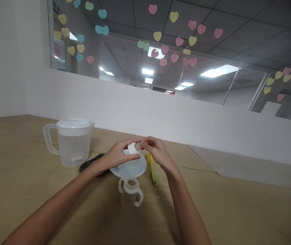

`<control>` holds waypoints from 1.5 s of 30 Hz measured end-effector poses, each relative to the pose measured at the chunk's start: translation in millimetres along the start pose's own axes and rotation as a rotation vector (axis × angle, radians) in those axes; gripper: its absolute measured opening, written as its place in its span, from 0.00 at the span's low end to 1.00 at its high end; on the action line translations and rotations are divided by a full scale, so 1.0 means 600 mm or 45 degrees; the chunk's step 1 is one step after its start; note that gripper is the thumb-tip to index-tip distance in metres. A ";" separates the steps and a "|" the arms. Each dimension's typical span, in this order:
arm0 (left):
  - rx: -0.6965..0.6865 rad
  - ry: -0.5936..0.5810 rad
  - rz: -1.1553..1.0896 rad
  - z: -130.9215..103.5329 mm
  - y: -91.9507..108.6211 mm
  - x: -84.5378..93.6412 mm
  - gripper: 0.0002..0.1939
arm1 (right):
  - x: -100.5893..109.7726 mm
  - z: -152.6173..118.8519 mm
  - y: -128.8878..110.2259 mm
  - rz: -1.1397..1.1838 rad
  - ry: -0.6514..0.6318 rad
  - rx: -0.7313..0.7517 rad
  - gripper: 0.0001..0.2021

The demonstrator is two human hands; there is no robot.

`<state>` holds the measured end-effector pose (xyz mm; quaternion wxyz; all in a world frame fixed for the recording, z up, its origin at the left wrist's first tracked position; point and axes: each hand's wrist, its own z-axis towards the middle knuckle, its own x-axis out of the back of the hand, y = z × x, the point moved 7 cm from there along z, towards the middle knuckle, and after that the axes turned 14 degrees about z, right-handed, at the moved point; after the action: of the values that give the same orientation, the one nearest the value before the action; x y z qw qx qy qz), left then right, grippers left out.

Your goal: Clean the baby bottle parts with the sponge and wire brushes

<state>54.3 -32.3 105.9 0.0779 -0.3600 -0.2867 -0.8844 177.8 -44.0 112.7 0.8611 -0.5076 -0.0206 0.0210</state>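
White collar (131, 149) with clear, rounded teat (137, 147); left grip (117, 153) pinches the collar, right grip (158, 152) the teat's tip

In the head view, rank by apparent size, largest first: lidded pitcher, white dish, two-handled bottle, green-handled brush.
1. Lidded pitcher
2. White dish and two-handled bottle: unsure which; the left hand partly covers the dish, and the bottle stands nearer
3. Green-handled brush

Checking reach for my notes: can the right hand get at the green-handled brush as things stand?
Likely yes: the brush lies close to the right hand, its handle uncovered, though that hand is busy at the clear teat.
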 end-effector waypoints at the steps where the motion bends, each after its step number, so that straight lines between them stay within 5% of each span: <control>1: 0.009 -0.003 -0.032 0.000 0.000 0.001 0.25 | -0.001 0.001 0.001 0.045 0.007 -0.010 0.08; 10: 0.055 0.004 -0.113 0.000 -0.001 0.009 0.28 | -0.010 0.002 0.014 0.292 0.024 -0.061 0.09; 19: 0.051 0.155 0.275 -0.006 0.010 0.027 0.26 | -0.034 -0.004 0.016 -0.518 0.151 0.282 0.22; 27: -0.169 0.254 0.459 -0.012 0.039 0.018 0.21 | -0.035 -0.002 0.023 -0.131 0.167 0.229 0.25; 37: -0.281 0.363 0.369 -0.024 0.052 0.014 0.19 | -0.043 -0.007 0.017 0.180 -0.114 0.127 0.26; 45: -0.338 0.438 0.356 -0.027 0.052 0.019 0.20 | -0.051 -0.007 0.024 0.426 -0.150 0.013 0.26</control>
<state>47.0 -66.3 118.5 0.1991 -0.2474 -0.0982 -0.9431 147.4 -42.2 97.4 0.8454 -0.4975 0.0140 0.1939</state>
